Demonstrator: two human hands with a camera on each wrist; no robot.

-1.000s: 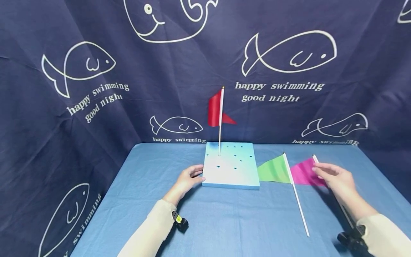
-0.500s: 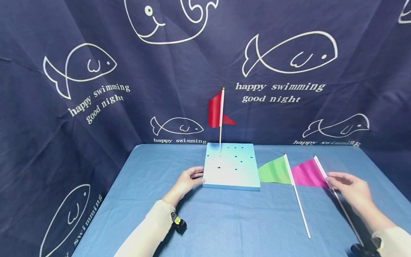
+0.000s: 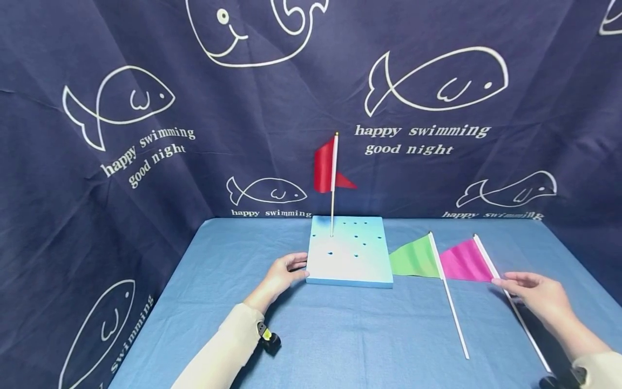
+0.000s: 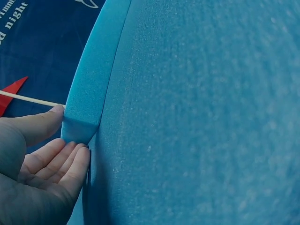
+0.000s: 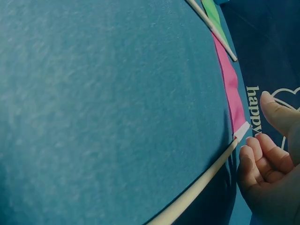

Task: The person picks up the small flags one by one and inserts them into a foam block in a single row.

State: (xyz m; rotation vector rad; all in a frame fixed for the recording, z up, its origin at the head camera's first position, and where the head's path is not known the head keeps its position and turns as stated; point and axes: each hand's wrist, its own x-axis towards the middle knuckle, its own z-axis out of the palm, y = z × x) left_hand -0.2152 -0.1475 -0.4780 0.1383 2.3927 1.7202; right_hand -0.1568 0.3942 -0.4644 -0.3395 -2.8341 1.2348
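A light-blue board with small holes (image 3: 342, 267) lies on the table, and a red flag (image 3: 324, 170) stands upright in one hole. My left hand (image 3: 281, 274) touches the board's left side near its front corner. In the left wrist view, the thumb (image 4: 44, 124) and the extended fingers rest against the board's edge. On the right, a pink flag (image 3: 468, 262) lies flat on a white pole. My right hand (image 3: 541, 297) is beside that pole at the flag's lower corner. The right wrist view shows its thumb and fingers parted, with nothing held between them.
A green flag (image 3: 418, 258) lies between the board and the pink flag, its pole slanting toward the front. Behind the blue tablecloth (image 3: 350, 335) hangs a dark blue curtain (image 3: 272, 124) printed with white fish and lettering.
My right hand has moved back from the pink flag's upper part, toward me and to the right along its pole. The left hand, board and flags stay where they were.
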